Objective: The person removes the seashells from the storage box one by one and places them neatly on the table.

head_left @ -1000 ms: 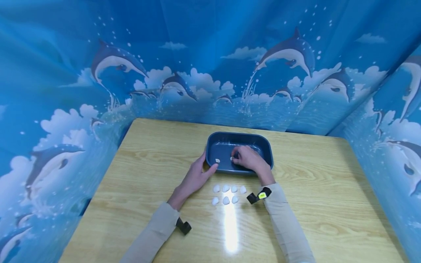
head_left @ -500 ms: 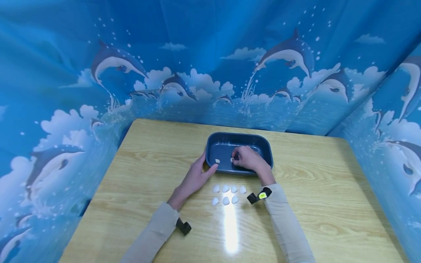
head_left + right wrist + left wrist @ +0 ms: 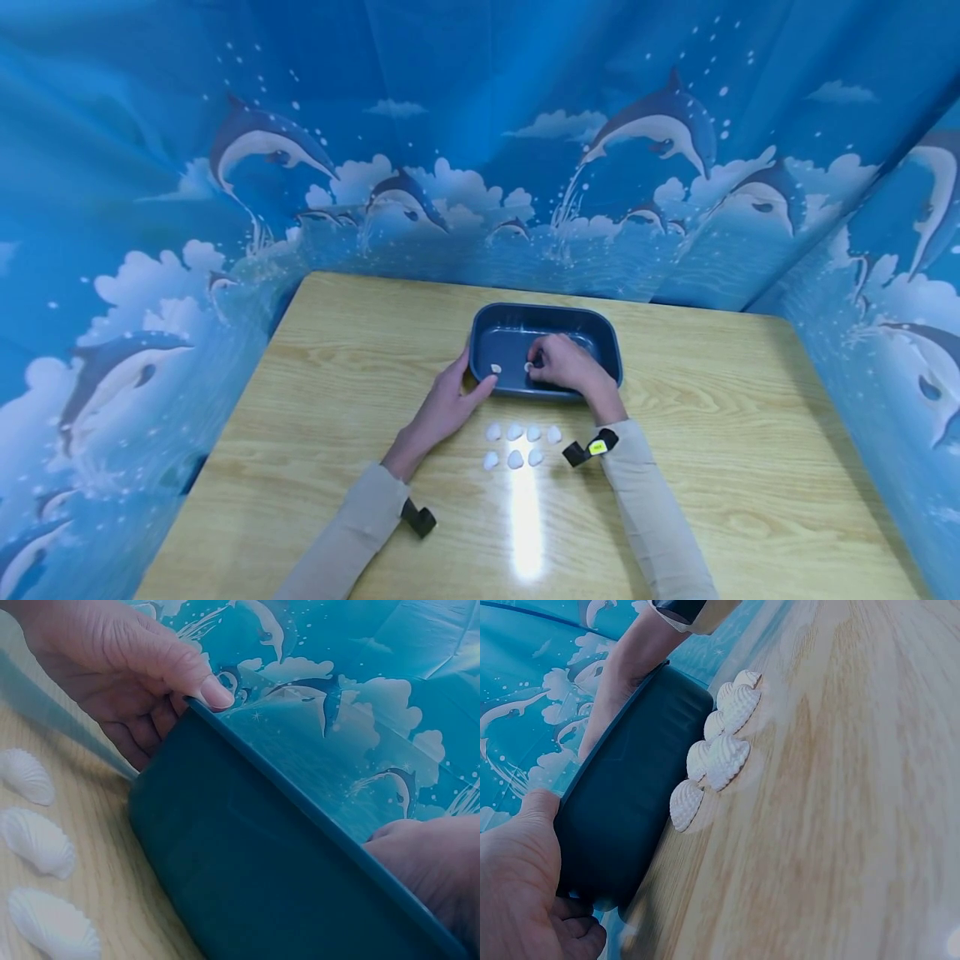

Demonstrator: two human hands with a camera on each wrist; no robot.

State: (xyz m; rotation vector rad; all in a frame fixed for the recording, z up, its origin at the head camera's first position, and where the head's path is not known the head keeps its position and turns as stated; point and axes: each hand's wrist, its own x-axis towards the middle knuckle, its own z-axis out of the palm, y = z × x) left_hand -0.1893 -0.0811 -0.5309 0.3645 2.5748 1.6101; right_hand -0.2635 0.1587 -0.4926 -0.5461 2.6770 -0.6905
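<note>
A dark blue basin stands on the wooden table. My left hand grips its near left corner, thumb over the rim and fingers along the outer wall. Inside the basin, the curled fingers of my right hand pinch a small white shell close to the floor. Another shell lies in the basin near my left thumb. Both wrist views show the basin's outer wall, which hides my right fingertips. Ribbed white seashells rest in two rows on the table in front of the basin.
The table has pale wood grain and a bright light streak in front of the shells. A blue dolphin-print curtain hangs behind it and at both sides. A black wrist camera sits near the right end of the shell rows.
My right hand shifts only slightly inside the basin, with the small shell still at its fingertips. My left hand, the basin and the shells on the table stay in place.
</note>
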